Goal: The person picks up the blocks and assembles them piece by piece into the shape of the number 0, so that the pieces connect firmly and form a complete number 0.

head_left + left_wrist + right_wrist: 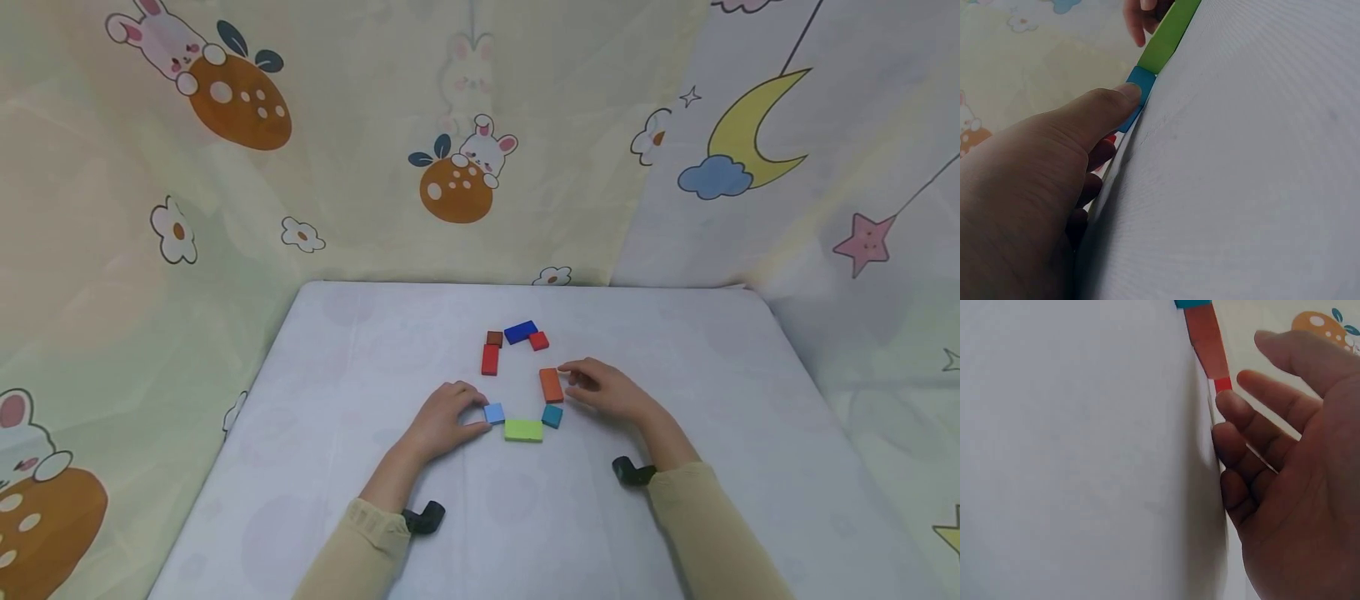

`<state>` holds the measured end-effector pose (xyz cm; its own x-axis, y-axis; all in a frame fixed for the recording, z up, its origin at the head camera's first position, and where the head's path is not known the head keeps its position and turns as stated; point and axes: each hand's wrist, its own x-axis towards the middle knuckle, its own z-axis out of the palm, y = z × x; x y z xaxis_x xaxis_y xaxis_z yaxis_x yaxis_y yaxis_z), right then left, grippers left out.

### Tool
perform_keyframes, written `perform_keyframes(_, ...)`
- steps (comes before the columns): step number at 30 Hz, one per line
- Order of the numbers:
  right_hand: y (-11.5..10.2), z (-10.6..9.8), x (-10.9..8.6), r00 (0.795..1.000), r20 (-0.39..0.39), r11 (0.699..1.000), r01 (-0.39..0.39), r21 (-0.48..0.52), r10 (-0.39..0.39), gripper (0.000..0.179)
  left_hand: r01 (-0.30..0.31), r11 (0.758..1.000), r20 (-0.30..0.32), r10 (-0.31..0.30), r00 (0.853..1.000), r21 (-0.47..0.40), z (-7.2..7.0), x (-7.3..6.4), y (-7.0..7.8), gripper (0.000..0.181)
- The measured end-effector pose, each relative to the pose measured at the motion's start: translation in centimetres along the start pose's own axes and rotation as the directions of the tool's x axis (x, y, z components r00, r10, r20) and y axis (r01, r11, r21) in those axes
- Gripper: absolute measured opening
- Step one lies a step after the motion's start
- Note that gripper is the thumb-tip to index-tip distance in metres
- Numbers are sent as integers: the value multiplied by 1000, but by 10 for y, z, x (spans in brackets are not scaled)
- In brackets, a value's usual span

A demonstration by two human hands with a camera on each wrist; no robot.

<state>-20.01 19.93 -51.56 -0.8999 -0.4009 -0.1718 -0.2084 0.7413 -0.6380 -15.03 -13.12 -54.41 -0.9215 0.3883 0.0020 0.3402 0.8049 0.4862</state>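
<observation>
My left hand (pixel 442 421) pinches a small light blue block (pixel 494 413) between thumb and fingers. In the left wrist view the thumb lies against this block (pixel 1141 84), with the lime green block (pixel 1169 37) just beyond it. On the table, the lime green block (pixel 523 431) lies flat beside the light blue one. A teal block (pixel 552 416) sits to its upper right, below an upright orange block (pixel 551 386). Beside the orange block is my right hand (pixel 611 392), its fingers loosely bent and holding nothing; in the right wrist view its thumb stands apart from the fingers.
Farther back lie a red block (pixel 490 360), a brown block (pixel 494 338), a dark blue block (pixel 521 332) and a small red block (pixel 538 341). All rest on a white-covered table (pixel 337 500). Printed cloth (pixel 360 167) hangs behind and at both sides.
</observation>
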Motion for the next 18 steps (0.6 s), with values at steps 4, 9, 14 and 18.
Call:
perform_keyframes(4,-7,5,-8,999,-35,1000,-13,21,13,45,0,1000,-1,0,1000,-2,-1,0,0,40)
perform_keyframes(9,-11,14,-14,997,-71,999,-13,52,16,45,-2,1000,-4,2,1000,9,-1,-1,-1,40)
perform_keyframes(14,-11,23,-17,995,-97,997,-26,73,34,48,-5,1000,-4,5,1000,-2,-1,-1,-1,40)
perform_keyframes(18,-11,28,-18,991,-133,998,-15,62,23,52,-8,1000,1,8,1000,-15,-2,-1,0,40)
